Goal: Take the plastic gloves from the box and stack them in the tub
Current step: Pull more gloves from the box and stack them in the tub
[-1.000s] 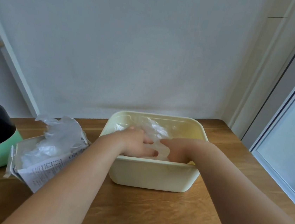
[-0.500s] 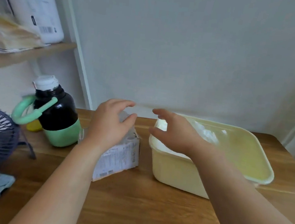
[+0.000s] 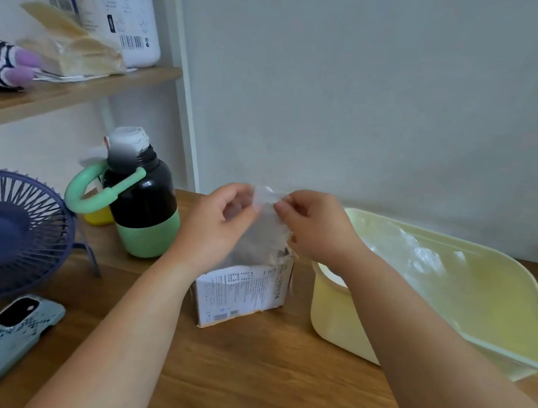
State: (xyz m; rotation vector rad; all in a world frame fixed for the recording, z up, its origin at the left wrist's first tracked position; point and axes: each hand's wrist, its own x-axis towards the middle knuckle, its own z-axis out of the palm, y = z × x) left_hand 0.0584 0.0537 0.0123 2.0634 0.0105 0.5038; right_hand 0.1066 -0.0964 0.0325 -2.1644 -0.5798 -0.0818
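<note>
A thin, clear plastic glove (image 3: 262,233) hangs half out of the open top of a small white printed cardboard box (image 3: 240,296). Its upper edge is lifted above the box while its lower part still trails inside. The film is nearly see-through and crinkled, limp enough to sag between the two holds.

The left hand (image 3: 222,222) and the right hand (image 3: 318,229) meet over the box, each grip closed in a pinch on the top edge of the film, thumb against curled fingers. Two holds set slightly apart probably serve to spread the flimsy sheet and peel one glove free of the pack, since such film tends to cling to its neighbours.

The box stands upright on the wooden bench (image 3: 257,387), its torn flap raised. Just beside it on the right is the pale yellow, round-cornered plastic tub (image 3: 332,315), so the carry across is short. More clear gloves (image 3: 403,252) already lie inside the tub as a wrinkled, glossy layer at its far end.

To the left of the box stands a black and mint-green bottle (image 3: 144,209) with a looped handle. Further left is a navy wire-grilled fan (image 3: 6,234), and a phone in a blue-grey case (image 3: 0,341) lies flat near the bench's front edge.
</note>
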